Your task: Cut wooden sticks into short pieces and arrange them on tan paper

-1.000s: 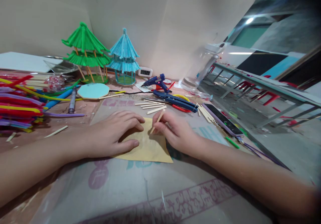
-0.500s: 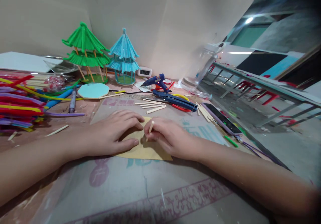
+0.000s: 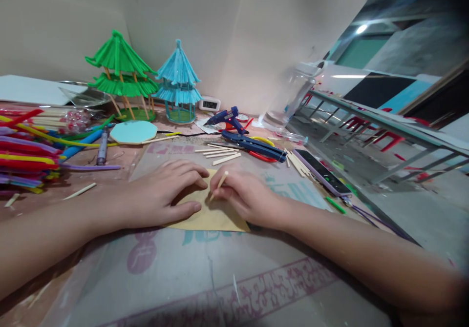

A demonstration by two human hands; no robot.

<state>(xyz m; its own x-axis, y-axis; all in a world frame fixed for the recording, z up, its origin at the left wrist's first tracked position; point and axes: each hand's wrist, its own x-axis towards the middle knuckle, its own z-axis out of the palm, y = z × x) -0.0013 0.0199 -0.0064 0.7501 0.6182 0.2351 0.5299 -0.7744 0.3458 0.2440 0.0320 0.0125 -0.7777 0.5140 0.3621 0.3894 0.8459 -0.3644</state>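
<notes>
A tan sheet of sandpaper-like paper [image 3: 216, 215] lies flat on the table in front of me. My left hand [image 3: 164, 193] rests on its left part, palm down, fingers stretched out flat and pressing it. My right hand [image 3: 244, 195] is closed in a pinch on a short wooden stick [image 3: 220, 184], whose lower end touches the sheet close to my left fingertips.
Loose wooden sticks [image 3: 220, 153], blue pliers [image 3: 256, 146] and a blue glue gun [image 3: 225, 118] lie behind my hands. A phone [image 3: 320, 172] is to the right. Green [image 3: 119, 75] and blue [image 3: 178, 83] pagoda models stand at the back; coloured straws [image 3: 25, 153] pile at left.
My right hand has slid left across the sheet with the stick, its tip now close to my left fingers. The left hand has stayed put.
</notes>
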